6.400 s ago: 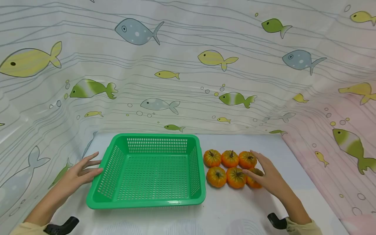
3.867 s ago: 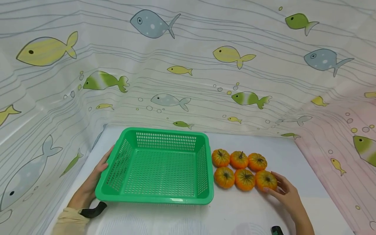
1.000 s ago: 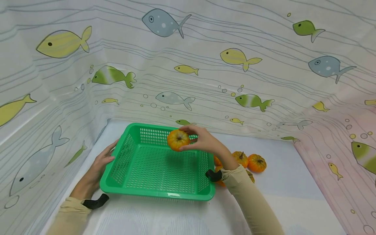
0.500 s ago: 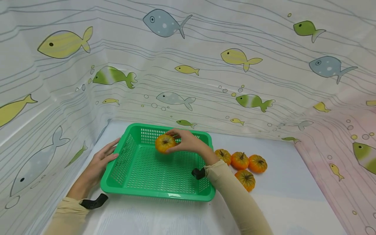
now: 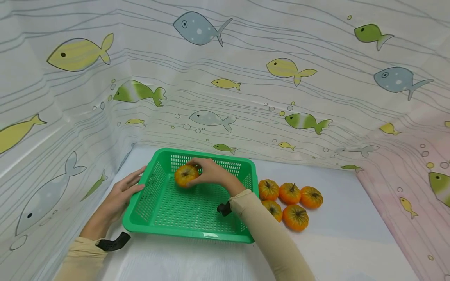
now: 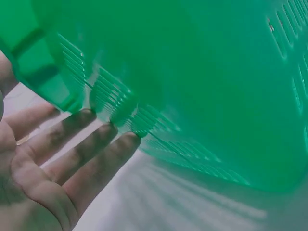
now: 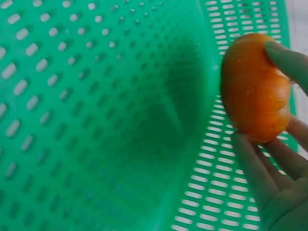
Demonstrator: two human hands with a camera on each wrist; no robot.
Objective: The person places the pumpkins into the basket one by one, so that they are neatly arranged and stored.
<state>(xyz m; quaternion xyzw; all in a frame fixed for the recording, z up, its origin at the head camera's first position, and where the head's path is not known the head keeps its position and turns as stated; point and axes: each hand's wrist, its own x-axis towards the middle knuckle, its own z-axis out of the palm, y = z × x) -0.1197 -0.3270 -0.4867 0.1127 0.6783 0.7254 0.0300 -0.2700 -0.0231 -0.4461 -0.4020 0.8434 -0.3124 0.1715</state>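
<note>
A green plastic basket (image 5: 175,233) with slotted walls stands on the white table. Inside it, toward the back left, my right hand (image 5: 212,173) holds a small orange pumpkin (image 5: 183,176) between thumb and fingers. The right wrist view shows this pumpkin (image 7: 252,91) gripped from the side, close above the basket floor. At the basket's left side is my left hand (image 5: 117,200), its thumb by the rim. In the left wrist view its fingers (image 6: 103,168) are stretched out, with the tips against the outer slotted wall.
Right of the basket, several more pumpkins (image 5: 296,217) sit in two rows; the right sleeve (image 5: 268,236) partly covers the nearer row. A fish-patterned sheet (image 5: 246,97) rises behind and on both sides of the table. Each wrist carries a black device (image 5: 114,242).
My right hand has taken the right-hand pumpkin of the front row, carried it left over the basket and lowered it inside. My left hand has come to the basket's side and stays there.
</note>
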